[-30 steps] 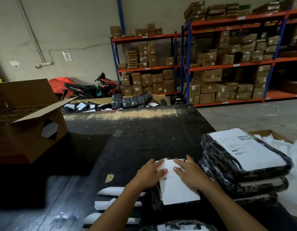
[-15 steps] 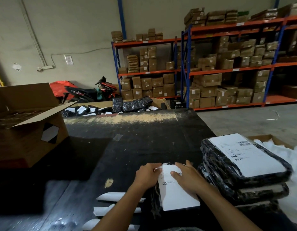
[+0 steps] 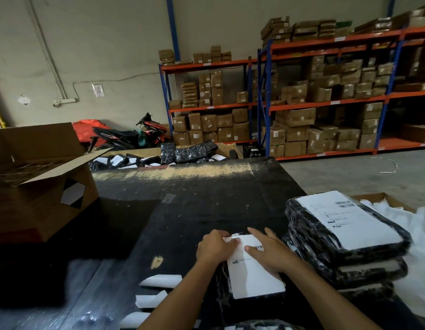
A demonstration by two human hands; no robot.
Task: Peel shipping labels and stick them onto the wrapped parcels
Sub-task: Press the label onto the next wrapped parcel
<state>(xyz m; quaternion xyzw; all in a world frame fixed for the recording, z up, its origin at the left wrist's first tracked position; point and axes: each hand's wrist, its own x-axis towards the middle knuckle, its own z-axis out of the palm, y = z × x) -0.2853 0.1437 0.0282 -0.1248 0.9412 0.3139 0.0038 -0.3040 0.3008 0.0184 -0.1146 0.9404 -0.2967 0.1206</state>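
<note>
Warehouse shelving behind; black table (image 3: 206, 210) lower centre holds the shipping label (image 3: 252, 270) on a wrapped parcel (image 3: 222, 282), long axis running away from the person. Left hand (image 3: 215, 246) pinches its far-left corner; right hand (image 3: 270, 252) presses flat on its right side. Labelled parcel stack (image 3: 345, 236) right.

parcel (image 3: 224, 285) mostly hidden under label (image 3: 254, 275), label print illegibly small

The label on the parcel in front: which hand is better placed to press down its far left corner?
The left hand, I judge. Its fingers already curl over the far left corner of the label, while the right hand lies flat on the far right part, holding it against the parcel.
</note>
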